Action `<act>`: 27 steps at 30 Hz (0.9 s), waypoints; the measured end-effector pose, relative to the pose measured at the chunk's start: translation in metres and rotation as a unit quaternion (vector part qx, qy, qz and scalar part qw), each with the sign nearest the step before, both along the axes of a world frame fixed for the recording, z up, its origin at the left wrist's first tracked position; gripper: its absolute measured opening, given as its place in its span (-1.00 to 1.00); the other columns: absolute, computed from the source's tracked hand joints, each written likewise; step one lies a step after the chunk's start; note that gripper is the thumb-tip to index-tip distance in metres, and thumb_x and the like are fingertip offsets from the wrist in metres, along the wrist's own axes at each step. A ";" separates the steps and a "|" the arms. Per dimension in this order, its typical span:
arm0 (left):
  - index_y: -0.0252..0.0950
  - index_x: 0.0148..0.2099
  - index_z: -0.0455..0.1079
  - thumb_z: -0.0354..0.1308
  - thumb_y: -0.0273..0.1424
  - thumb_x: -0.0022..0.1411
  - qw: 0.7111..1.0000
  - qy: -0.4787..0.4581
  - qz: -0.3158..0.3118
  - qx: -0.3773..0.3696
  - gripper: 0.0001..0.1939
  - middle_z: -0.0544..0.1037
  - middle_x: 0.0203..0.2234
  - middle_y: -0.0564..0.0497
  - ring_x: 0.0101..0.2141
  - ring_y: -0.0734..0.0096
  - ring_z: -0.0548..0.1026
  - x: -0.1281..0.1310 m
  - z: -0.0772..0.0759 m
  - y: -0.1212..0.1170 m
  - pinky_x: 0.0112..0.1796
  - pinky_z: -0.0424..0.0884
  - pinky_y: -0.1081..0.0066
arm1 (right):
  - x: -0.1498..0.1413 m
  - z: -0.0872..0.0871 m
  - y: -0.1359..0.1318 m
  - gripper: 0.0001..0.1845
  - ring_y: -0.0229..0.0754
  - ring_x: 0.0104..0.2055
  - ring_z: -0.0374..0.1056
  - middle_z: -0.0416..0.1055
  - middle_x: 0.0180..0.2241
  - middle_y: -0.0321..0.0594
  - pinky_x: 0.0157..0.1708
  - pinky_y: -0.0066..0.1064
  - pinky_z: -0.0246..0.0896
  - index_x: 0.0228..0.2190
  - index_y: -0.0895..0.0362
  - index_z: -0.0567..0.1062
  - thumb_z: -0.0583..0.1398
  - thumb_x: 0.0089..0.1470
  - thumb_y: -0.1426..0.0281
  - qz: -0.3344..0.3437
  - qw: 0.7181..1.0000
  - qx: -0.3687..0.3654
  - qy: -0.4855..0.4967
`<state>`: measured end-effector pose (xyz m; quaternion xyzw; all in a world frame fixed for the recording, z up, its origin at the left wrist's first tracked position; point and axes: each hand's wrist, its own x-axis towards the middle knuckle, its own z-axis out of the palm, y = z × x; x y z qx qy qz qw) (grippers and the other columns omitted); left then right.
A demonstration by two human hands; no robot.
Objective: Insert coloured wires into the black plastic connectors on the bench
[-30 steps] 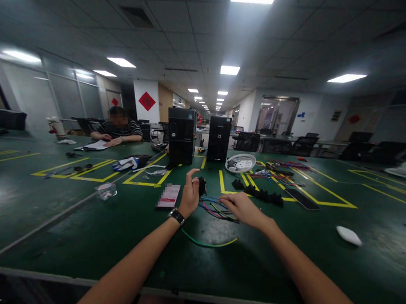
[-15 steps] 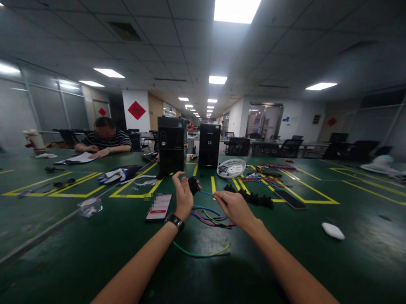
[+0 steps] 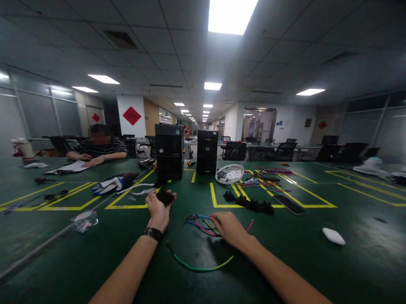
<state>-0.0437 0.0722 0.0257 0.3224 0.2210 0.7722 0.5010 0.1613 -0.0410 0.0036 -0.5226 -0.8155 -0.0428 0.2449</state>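
Palm up, my left hand (image 3: 158, 207) has its fingers curled round a small black object (image 3: 165, 197); its exact kind is not clear. A dark wristwatch (image 3: 153, 233) is on that wrist. My right hand (image 3: 226, 226) is closed in a pinch over a loose bundle of coloured wires (image 3: 202, 224), with a blue wire running to its fingertips. The bundle has blue, red, yellow and black strands, partly covered by this hand. Nearer to me, a separate green-yellow wire (image 3: 203, 270) lies curved on the green table (image 3: 282, 275).
Two black computer towers (image 3: 170, 151) stand ahead. To the right lie a white basket (image 3: 229, 173), black plastic pieces (image 3: 254, 205), more wires (image 3: 263, 185), a dark phone (image 3: 289, 204) and a white mouse-like object (image 3: 334, 236). A clear bag (image 3: 85, 221) is left; another person (image 3: 98, 149) sits beyond.
My left hand has moved left and turned palm up with a black object. My right hand has come down with the blue wire onto the bundle. The lit phone no longer shows.
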 end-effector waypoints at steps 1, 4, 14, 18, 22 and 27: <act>-0.19 -0.08 0.14 -0.11 -0.18 0.31 1.000 0.014 -0.017 -0.022 -0.77 0.45 -0.53 0.10 -0.59 0.43 0.48 0.003 -0.002 -0.004 -0.45 0.45 0.33 | -0.002 -0.001 0.002 -0.69 -0.14 -0.23 0.42 0.51 -0.32 -0.14 -0.20 -0.37 0.24 -0.24 0.11 0.53 0.00 0.27 0.34 -0.018 1.000 0.005 -0.001; -0.19 -0.03 0.11 -0.10 -0.14 0.31 0.987 0.076 -0.119 -0.070 -0.71 0.48 -0.47 0.06 -0.55 0.42 0.50 0.030 -0.011 -0.026 -0.39 0.46 0.30 | -0.006 0.004 0.004 -0.56 0.01 0.08 0.24 0.34 0.02 0.01 0.02 -0.14 0.16 0.07 0.12 0.34 0.12 0.17 0.30 -0.043 0.996 0.075 0.024; -0.20 0.16 0.06 -0.01 -0.14 0.27 0.961 0.225 -0.151 -0.058 -0.52 0.39 -0.09 -0.15 -0.12 0.28 0.44 0.056 -0.036 -0.035 -0.12 0.36 0.26 | 0.006 0.031 0.057 -0.43 -0.05 0.07 0.27 0.38 0.01 -0.05 0.08 -0.15 0.13 0.10 0.10 0.31 0.26 0.04 0.35 0.078 0.996 0.025 0.027; -0.25 0.11 0.15 -0.01 -0.26 0.28 0.942 0.326 0.066 0.056 -0.62 0.32 -0.04 -0.16 -0.04 0.27 0.34 0.038 -0.033 -0.019 0.02 0.23 0.21 | 0.016 0.023 0.116 -0.43 -0.04 0.09 0.28 0.38 0.03 0.01 0.08 -0.17 0.13 0.09 0.17 0.32 0.25 0.02 0.38 -0.024 0.999 -0.041 -0.004; -0.27 0.07 0.18 -0.07 -0.30 0.30 0.927 0.352 0.115 0.055 -0.68 0.33 -0.07 -0.16 -0.05 0.26 0.32 0.031 -0.034 -0.014 0.01 0.21 0.22 | 0.021 0.017 0.149 -0.38 0.00 0.04 0.34 0.43 -0.02 -0.02 -0.01 -0.20 0.21 0.03 0.15 0.39 0.34 -0.11 0.36 -0.054 0.992 -0.105 -0.038; -0.26 0.03 0.21 -0.08 -0.34 0.31 0.918 0.364 0.150 0.046 -0.73 0.36 -0.08 -0.15 -0.05 0.23 0.30 0.028 -0.031 -0.013 0.04 0.17 0.21 | 0.037 0.020 0.143 -0.50 0.02 0.12 0.24 0.26 0.10 0.06 0.06 -0.11 0.15 0.08 0.18 0.33 0.19 0.13 0.28 -0.137 0.987 -0.084 -0.012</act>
